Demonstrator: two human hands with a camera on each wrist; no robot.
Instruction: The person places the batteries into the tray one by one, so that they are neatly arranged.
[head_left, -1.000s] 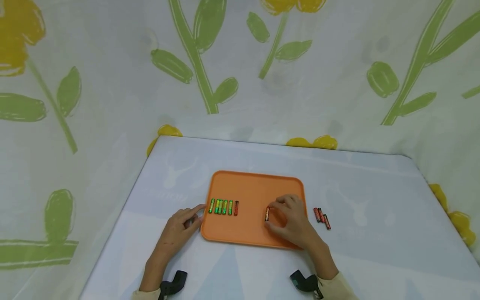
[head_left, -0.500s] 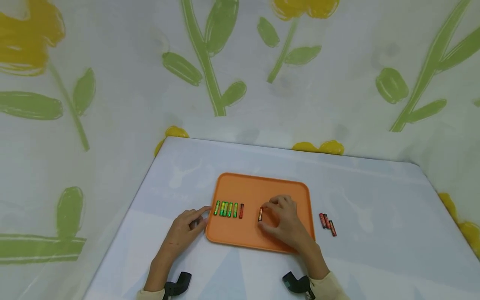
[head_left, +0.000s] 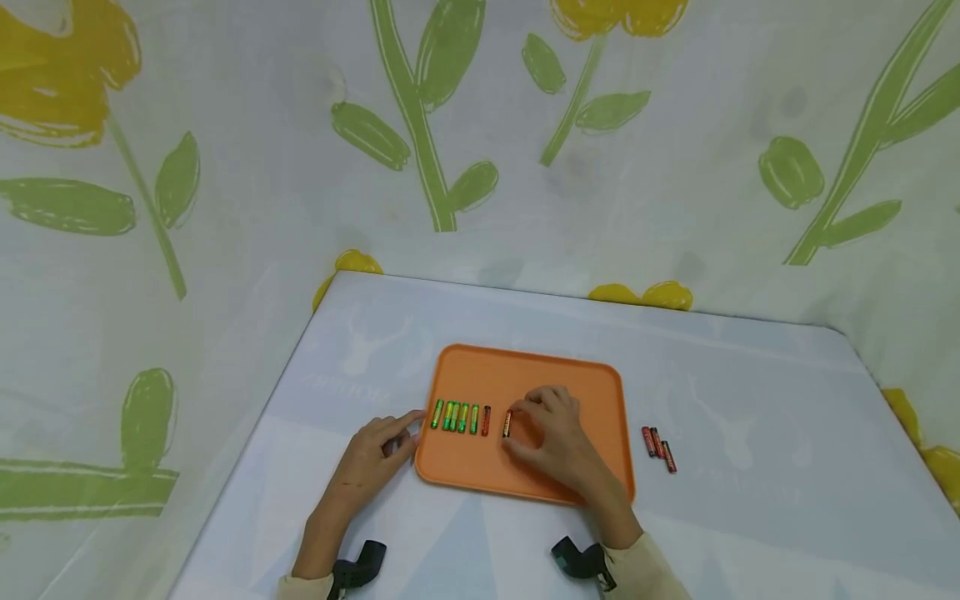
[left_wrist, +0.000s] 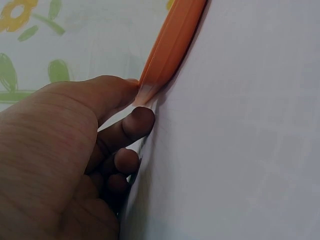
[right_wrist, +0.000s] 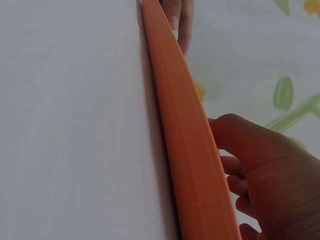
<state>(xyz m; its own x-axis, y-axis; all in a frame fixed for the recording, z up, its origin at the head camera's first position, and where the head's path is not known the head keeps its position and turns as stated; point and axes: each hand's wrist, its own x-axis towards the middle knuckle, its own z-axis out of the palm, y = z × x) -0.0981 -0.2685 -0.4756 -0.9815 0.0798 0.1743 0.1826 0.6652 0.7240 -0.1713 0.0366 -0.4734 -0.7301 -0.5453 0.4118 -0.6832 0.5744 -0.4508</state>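
Note:
On an orange tray, my right hand holds a red-and-black battery upright by its ends, between thumb and index finger. Just left of it lies another red battery, then a row of several green batteries. My left hand rests at the tray's left edge, its thumb and index fingertips touching the rim. The left wrist view shows the left hand's thumb against the tray side, other fingers loosely bent. The right wrist view shows my right hand behind the tray wall, which hides the battery.
Several red batteries lie on the table right of the tray. The pale table meets a flower-printed wall cloth at the back. Each wrist wears a black camera mount.
My right hand has slid left across the tray with its battery, closer to the red one in the row. The left hand stays at the tray edge; the head view has shifted slightly.

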